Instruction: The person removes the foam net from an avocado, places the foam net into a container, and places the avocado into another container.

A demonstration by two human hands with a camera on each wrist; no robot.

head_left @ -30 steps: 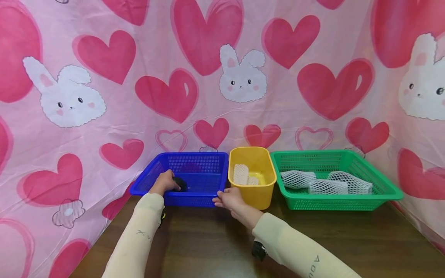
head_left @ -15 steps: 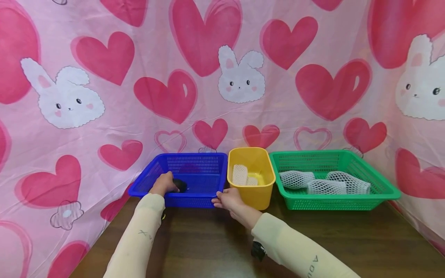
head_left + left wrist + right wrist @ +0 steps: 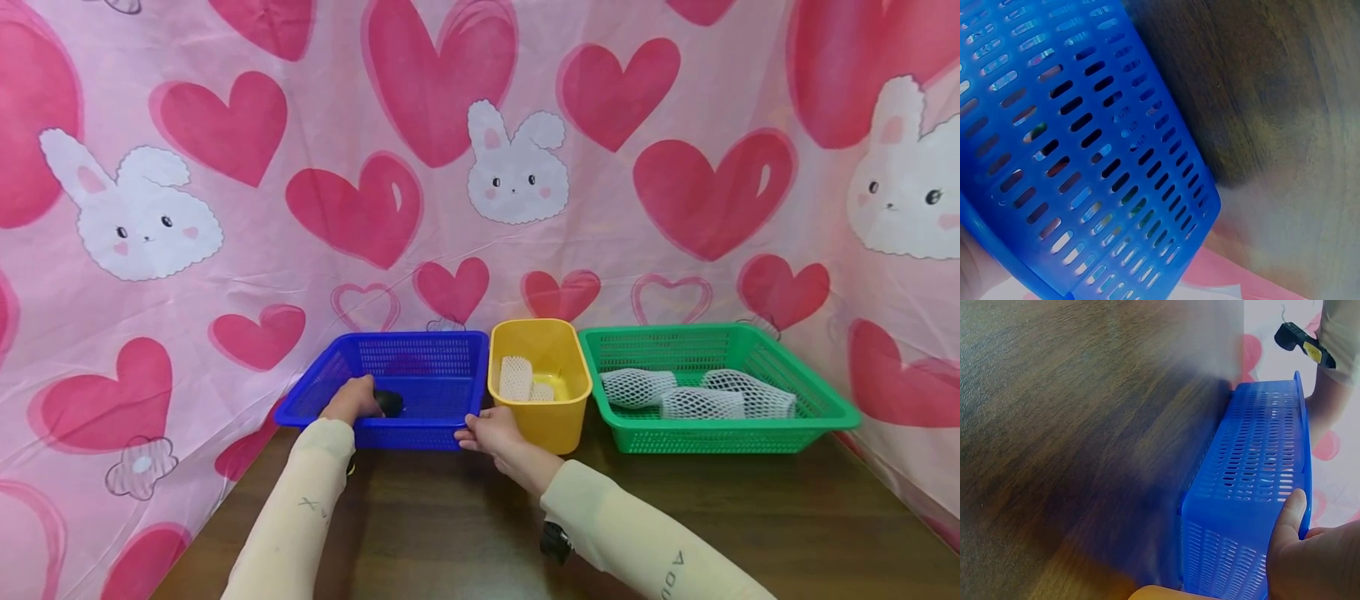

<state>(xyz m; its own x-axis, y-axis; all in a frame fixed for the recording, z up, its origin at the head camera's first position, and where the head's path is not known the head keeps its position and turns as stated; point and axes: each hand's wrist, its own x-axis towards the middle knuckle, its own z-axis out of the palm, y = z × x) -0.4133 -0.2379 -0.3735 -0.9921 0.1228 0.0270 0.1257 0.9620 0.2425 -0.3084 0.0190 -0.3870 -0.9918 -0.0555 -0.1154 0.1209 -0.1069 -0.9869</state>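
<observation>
My left hand [image 3: 354,400] reaches over the near rim into the blue basket [image 3: 442,392] at its left end. It holds a dark rounded object [image 3: 390,403]; the hand covers the object's left side, and its kind cannot be made out. In the left wrist view the basket's slotted wall [image 3: 1097,150] fills much of the frame, with a bit of the hand at the lower left edge. My right hand [image 3: 491,432] pinches the basket's near right corner. The right wrist view shows its thumb [image 3: 1291,515] pressed on the outside of the wall, just under the rim.
A yellow bin [image 3: 558,425] with white foam net sleeves [image 3: 516,379] stands close to the basket's right side. Beyond it is a green basket [image 3: 720,437] holding several white foam nets [image 3: 701,403]. All stand on a brown wooden table [image 3: 450,517] before a pink heart-patterned cloth [image 3: 442,217].
The head view has shifted slightly. My left hand sits a touch lower at the dark object. My right hand keeps its hold on the basket corner.
</observation>
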